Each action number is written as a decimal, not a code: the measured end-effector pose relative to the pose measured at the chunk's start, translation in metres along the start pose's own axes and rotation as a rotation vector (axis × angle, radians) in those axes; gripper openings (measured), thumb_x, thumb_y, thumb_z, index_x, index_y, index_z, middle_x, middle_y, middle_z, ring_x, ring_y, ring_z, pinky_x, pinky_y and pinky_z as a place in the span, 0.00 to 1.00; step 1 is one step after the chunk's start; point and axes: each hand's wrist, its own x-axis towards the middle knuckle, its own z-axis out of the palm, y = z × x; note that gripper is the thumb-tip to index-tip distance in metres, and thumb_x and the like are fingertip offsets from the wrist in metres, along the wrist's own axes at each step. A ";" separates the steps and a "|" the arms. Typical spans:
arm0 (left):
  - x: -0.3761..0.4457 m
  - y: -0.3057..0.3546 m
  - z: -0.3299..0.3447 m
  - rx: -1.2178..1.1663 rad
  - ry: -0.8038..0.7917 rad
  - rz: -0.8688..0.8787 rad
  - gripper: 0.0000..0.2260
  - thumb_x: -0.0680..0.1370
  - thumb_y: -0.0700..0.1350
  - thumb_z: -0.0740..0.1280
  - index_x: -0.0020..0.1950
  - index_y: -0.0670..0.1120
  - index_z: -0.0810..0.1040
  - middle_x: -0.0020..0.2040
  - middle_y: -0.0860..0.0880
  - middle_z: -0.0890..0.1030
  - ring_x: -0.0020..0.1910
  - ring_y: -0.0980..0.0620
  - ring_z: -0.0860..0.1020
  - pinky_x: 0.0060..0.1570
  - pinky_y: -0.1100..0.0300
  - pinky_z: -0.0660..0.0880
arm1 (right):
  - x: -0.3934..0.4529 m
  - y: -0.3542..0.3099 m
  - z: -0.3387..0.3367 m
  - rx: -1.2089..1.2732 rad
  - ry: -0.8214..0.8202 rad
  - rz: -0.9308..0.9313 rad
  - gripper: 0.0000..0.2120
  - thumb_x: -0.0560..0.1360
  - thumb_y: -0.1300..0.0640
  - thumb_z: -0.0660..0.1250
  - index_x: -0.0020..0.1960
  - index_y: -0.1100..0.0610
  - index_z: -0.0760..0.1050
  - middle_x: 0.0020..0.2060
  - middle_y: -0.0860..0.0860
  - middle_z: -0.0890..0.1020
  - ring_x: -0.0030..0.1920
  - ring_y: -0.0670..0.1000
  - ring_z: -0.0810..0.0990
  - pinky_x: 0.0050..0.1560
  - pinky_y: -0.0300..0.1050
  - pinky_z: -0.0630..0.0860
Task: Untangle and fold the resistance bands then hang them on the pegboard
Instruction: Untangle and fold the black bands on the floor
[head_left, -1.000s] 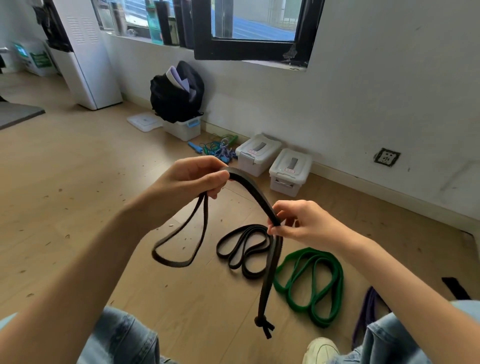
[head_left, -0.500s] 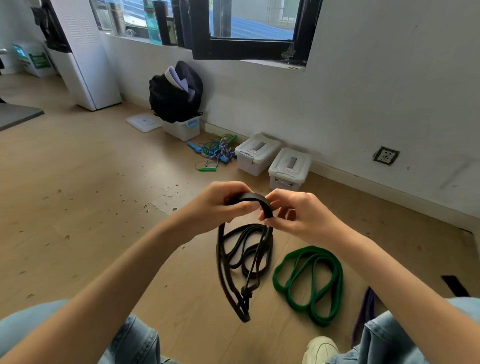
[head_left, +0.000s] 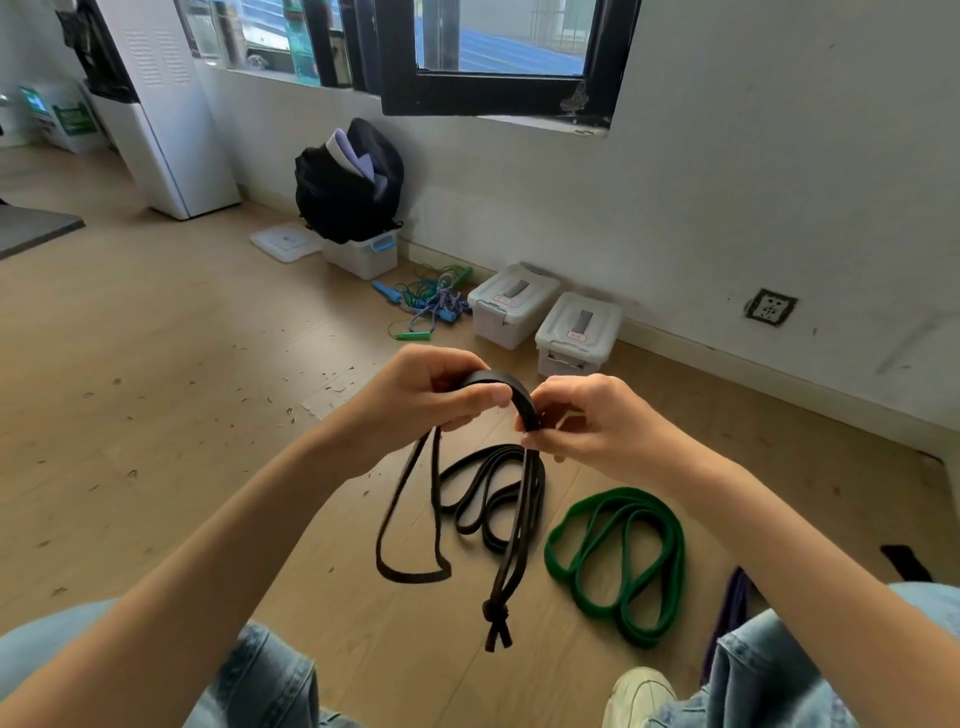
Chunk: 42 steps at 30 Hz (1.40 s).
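Wood floor (head_left: 156, 415) fills the frame. At centre, left hand (head_left: 426, 400) and right hand (head_left: 587, 421) pinch a black band (head_left: 519, 395).

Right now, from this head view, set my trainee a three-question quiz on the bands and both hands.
1. True or false: the green band is being held.
2. What marks the hanging end of the black band in the grip of the left hand and right hand? A) a knot B) a metal clip C) a handle
3. Fill in: a second black band lies on the ____.

Key: 1 false, it lies on the floor; 2 A; 3 floor.
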 end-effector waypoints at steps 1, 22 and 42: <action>0.000 0.000 -0.002 0.016 0.011 -0.004 0.11 0.70 0.46 0.67 0.42 0.38 0.79 0.25 0.54 0.73 0.24 0.59 0.68 0.26 0.70 0.66 | 0.000 0.001 0.000 -0.002 0.001 0.003 0.07 0.71 0.63 0.71 0.48 0.59 0.80 0.37 0.43 0.77 0.35 0.36 0.77 0.42 0.34 0.76; 0.003 -0.032 -0.015 0.201 -0.045 -0.024 0.07 0.69 0.41 0.71 0.43 0.52 0.79 0.37 0.58 0.83 0.41 0.57 0.82 0.44 0.67 0.77 | 0.008 -0.001 0.003 0.124 0.165 -0.004 0.09 0.69 0.62 0.73 0.46 0.53 0.77 0.36 0.46 0.80 0.34 0.44 0.80 0.38 0.37 0.80; 0.010 -0.028 -0.001 0.192 0.071 0.076 0.15 0.68 0.36 0.72 0.46 0.52 0.72 0.40 0.52 0.79 0.39 0.58 0.82 0.41 0.65 0.79 | 0.008 0.001 0.007 0.105 0.091 0.084 0.09 0.69 0.60 0.73 0.47 0.53 0.78 0.39 0.49 0.82 0.37 0.46 0.82 0.43 0.44 0.81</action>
